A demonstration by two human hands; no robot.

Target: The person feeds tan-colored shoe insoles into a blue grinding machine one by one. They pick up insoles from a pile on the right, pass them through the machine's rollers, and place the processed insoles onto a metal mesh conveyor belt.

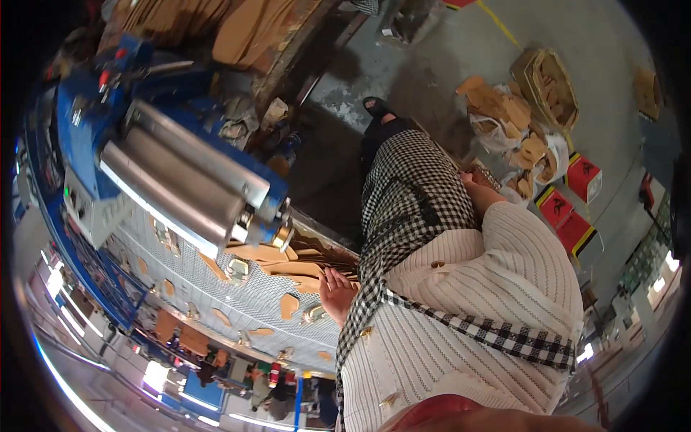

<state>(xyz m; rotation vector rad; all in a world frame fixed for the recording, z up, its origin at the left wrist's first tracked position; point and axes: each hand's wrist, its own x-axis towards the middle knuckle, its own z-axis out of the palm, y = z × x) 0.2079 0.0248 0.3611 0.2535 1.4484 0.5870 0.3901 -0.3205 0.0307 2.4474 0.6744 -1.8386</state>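
My left hand [336,291] rests by the edge of a stack of tan sole-shaped pieces [295,269] on the worktop. Its fingers are stretched out, with nothing gripped in them. On the other side of my body, my right hand [471,178] hangs low beside my checked apron [414,180]. A brown patterned thing [488,173] lies close to it, but the fingers are mostly hidden. Directly ahead of the stack is a blue machine [79,108] with a wide metal roller [176,183].
A grey mesh belt [266,302] carries scattered tan pieces and metal clamps. Several bags of tan scraps [504,108], an open box [551,90] and red-and-black boxes [565,212] stand on the floor to the right. More sole-shaped pieces [252,32] lie at the top.
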